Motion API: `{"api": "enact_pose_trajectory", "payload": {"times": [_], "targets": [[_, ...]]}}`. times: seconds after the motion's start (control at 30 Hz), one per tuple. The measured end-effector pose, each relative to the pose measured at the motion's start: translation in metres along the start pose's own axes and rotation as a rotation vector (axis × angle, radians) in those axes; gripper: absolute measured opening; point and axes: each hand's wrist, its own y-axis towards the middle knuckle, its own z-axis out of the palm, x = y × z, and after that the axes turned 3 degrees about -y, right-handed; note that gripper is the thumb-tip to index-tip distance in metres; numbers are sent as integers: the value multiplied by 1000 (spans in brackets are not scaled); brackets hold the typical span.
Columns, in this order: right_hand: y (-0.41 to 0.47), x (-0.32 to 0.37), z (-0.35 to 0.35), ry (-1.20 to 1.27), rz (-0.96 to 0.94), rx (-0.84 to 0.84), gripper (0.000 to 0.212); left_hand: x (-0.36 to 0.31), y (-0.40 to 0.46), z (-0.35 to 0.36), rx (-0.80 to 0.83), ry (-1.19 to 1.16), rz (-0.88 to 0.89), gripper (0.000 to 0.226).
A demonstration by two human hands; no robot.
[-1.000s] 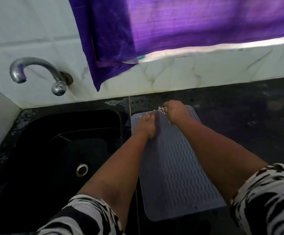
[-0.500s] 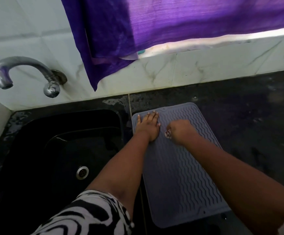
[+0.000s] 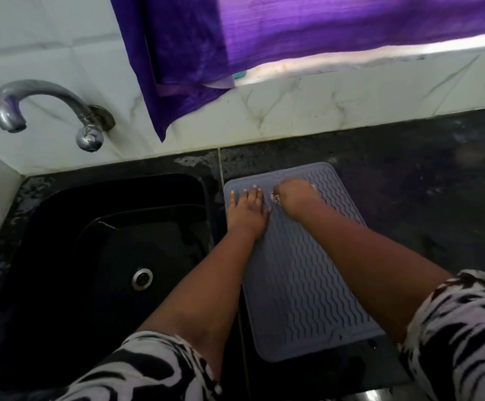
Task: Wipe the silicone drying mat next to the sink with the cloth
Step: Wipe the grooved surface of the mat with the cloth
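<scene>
A grey silicone drying mat (image 3: 299, 287) with wavy ridges lies on the black counter just right of the sink. My left hand (image 3: 248, 211) presses flat on the mat's far left part, fingers spread. My right hand (image 3: 296, 198) is closed in a fist over a small patterned cloth (image 3: 275, 198) near the mat's far edge. Only a scrap of the cloth shows at the thumb side; most of it is hidden under the fist.
A black sink (image 3: 105, 256) with a metal drain (image 3: 142, 278) fills the left. A curved metal tap (image 3: 47, 108) juts from the white tiled wall. A purple curtain (image 3: 264, 47) hangs above. Dark counter (image 3: 423, 183) extends to the right of the mat.
My right hand with the cloth slid toward me, then back to the mat's far edge. My left hand stayed pressed on the mat's far left.
</scene>
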Motion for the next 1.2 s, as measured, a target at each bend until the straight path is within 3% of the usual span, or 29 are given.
{"api": "enact_pose_trajectory", "payload": {"times": [0.13, 0.27, 0.37, 0.47, 0.53, 0.63, 0.7, 0.77, 1.0, 1.2], "targets": [[-32, -14, 10, -49, -48, 54, 25, -6, 3, -9, 47, 81, -10, 61], [-73, -11, 25, -160, -51, 179, 38, -8, -4, -9, 65, 105, -37, 60], [-91, -11, 25, -165, -58, 242, 44, -11, -18, -9, -14, 79, -9, 60], [-88, -16, 3, -6, -64, 200, 36, -22, -44, 3, -123, -22, 65, 57], [-79, -18, -5, 83, -61, 136, 27, -31, -62, 14, -146, -145, 24, 55], [-79, -10, 14, -41, -105, 96, 30, -36, -87, 24, -243, -310, -98, 45], [-87, -8, 35, -133, -124, 66, 35, -34, -98, 27, -290, -202, -18, 37], [-94, -11, 43, -140, -130, 33, 34, -33, -104, 27, -260, -155, 54, 37], [-140, -19, 57, -127, -100, 143, 34, -43, -106, 16, -83, 45, -12, 50], [-175, -23, 59, -147, -142, 234, 41, -42, -124, 10, 82, -49, 10, 55]]}}
